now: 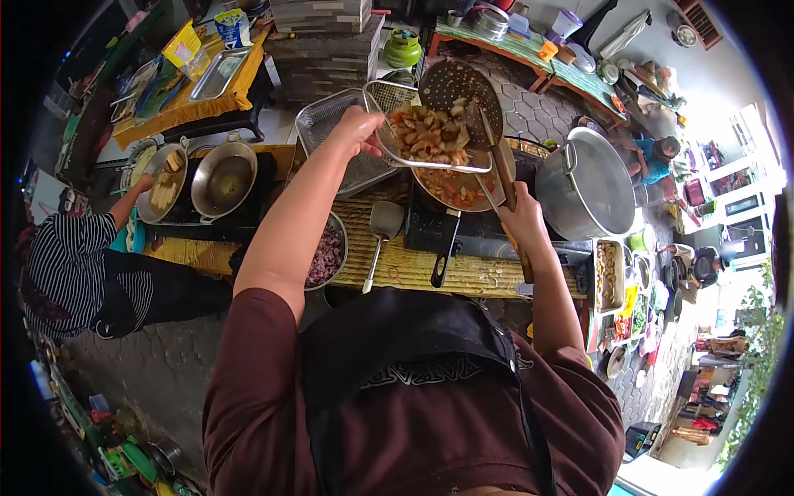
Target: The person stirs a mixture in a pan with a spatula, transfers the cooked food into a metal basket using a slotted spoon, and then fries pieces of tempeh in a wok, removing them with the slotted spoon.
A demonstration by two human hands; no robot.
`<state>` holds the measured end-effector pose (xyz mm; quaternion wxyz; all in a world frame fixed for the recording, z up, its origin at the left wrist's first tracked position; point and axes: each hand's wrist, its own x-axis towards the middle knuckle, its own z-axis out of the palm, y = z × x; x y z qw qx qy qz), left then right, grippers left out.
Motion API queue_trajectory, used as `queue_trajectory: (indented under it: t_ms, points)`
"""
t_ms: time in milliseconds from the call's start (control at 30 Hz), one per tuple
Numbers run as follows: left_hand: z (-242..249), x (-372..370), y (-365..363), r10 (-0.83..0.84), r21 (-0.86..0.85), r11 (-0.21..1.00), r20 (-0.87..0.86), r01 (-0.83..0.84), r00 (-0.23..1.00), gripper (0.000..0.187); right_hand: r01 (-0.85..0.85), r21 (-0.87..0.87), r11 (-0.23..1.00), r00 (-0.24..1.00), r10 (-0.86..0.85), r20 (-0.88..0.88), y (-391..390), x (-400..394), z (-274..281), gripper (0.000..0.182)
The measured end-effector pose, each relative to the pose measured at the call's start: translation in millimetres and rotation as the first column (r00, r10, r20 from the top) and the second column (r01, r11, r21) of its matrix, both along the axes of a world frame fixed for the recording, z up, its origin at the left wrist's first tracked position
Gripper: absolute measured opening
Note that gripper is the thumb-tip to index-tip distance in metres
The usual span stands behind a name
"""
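My left hand (360,132) is closed on the near-left edge of a rectangular wire basket (451,167). Brown cooked chunks (426,136) lie in the basket, which is held above a frying pan (446,209) with orange-red sauce and vegetable bits (459,192). In my right hand (526,221) is the long wooden handle of a large perforated skimmer (459,78), its bowl beyond the basket. A second long-handled utensil (490,188) also runs into that hand; its head is hidden. Behind my left wrist sits another mesh basket (313,113).
A metal spatula (385,221) and a bowl of sliced purple onions (327,252) are near me. Right of the stove stands a large pot (591,186). At left, a co-worker (70,264) tends a frying pan (165,194) beside a wok of oil (225,183). Other people are at right.
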<state>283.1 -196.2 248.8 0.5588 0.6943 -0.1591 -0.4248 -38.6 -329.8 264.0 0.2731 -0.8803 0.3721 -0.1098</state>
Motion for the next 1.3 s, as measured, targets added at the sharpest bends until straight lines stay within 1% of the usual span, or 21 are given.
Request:
queue_trajectory:
  t_ms: [33,67,100,133,200,267,300,433,500,567,600,633,667,700,767,800,867,900,1067,1167,1300]
  points:
    - [-4,-6,-1,0.046,-0.021,0.999,0.028,-0.045,0.999,0.018,0.002,0.0,1.0,1.0,-0.002,0.002,-2,-3,-4,0.042]
    - [-7,-9,0,0.044,-0.022,0.999,0.03,-0.043,0.999,0.018,-0.011,-0.071,0.997,1.0,0.01,-0.028,-3,-6,-8,0.043]
    - [-13,-11,1,0.049,-0.047,0.998,-0.011,-0.05,0.999,0.017,-0.027,-0.14,0.99,0.998,0.019,-0.059,-4,-9,-10,0.043]
    - [-21,-12,0,0.053,-0.07,0.996,-0.055,-0.057,0.997,0.017,-0.026,-0.138,0.99,0.998,0.018,-0.061,-3,-12,-11,0.043]
    - [-39,-10,0,-0.006,-0.076,0.997,-0.094,-0.001,0.996,0.021,0.029,-0.244,0.969,0.999,-0.039,-0.037,5,-15,1,0.045]
    - [-52,-15,-1,0.076,-0.169,0.981,-0.141,-0.099,0.987,0.024,0.045,-0.264,0.963,0.998,-0.054,-0.027,8,-17,8,0.045]
    - [-56,-17,-2,0.07,-0.166,0.982,-0.147,-0.094,0.987,0.024,0.057,-0.285,0.957,0.998,-0.064,-0.014,8,-19,9,0.045]
    - [-66,-19,1,0.103,-0.228,0.964,-0.163,-0.139,0.981,0.025,0.053,-0.279,0.959,0.997,-0.037,0.062,0,-22,-4,0.047]
    - [-70,-21,10,0.116,-0.252,0.954,-0.189,-0.162,0.975,0.024,0.168,-0.08,0.983,0.984,-0.162,0.076,7,-16,8,0.048]
    - [-69,-18,21,0.217,-0.23,0.937,-0.205,-0.263,0.954,0.026,0.193,-0.083,0.978,0.976,-0.182,0.12,0,-16,3,0.048]
    - [-74,-14,28,0.212,-0.224,0.94,-0.206,-0.257,0.955,0.026,0.216,-0.09,0.972,0.965,-0.199,0.17,-5,-17,0,0.049]
    - [-79,-8,36,0.267,-0.224,0.922,-0.225,-0.316,0.937,0.027,0.26,0.006,0.966,0.945,-0.256,0.202,-18,-19,-15,0.049]
    - [-84,-2,44,0.32,-0.226,0.899,-0.244,-0.375,0.916,0.029,0.264,0.007,0.965,0.944,-0.26,0.203,-28,-21,-20,0.049]
    - [-92,5,53,0.317,-0.224,0.901,-0.243,-0.371,0.917,0.029,0.255,-0.001,0.967,0.956,-0.252,0.149,-36,-24,-25,0.05]
    - [-105,14,70,0.436,-0.292,0.824,-0.22,-0.485,0.873,0.029,0.238,-0.024,0.971,0.971,-0.238,0.026,-48,-24,-32,0.047]
    - [-108,14,75,0.436,-0.29,0.825,-0.22,-0.485,0.873,0.029,0.239,-0.022,0.971,0.971,-0.239,0.025,-51,-23,-37,0.047]
    - [-115,18,83,0.614,-0.217,0.739,-0.173,-0.638,0.77,0.029,0.205,-0.102,0.974,0.968,-0.217,-0.129,-57,-19,-48,0.043]
    - [-127,24,85,0.65,-0.192,0.702,-0.221,-0.686,0.727,0.034,0.196,-0.099,0.976,0.969,-0.208,-0.131,-58,-16,-52,0.043]
    - [-162,31,86,0.745,-0.051,0.642,-0.194,-0.765,0.638,0.039,0.208,-0.2,0.958,0.928,-0.257,-0.27,-58,0,-66,0.038]
    - [-187,29,82,0.729,0.031,0.663,-0.256,-0.748,0.635,0.054,0.178,-0.215,0.96,0.92,-0.24,-0.311,-62,8,-73,0.038]
    - [-208,17,68,0.75,0.064,0.631,-0.305,-0.773,0.587,0.049,0.093,-0.224,0.97,0.941,-0.159,-0.298,-64,3,-69,0.043]
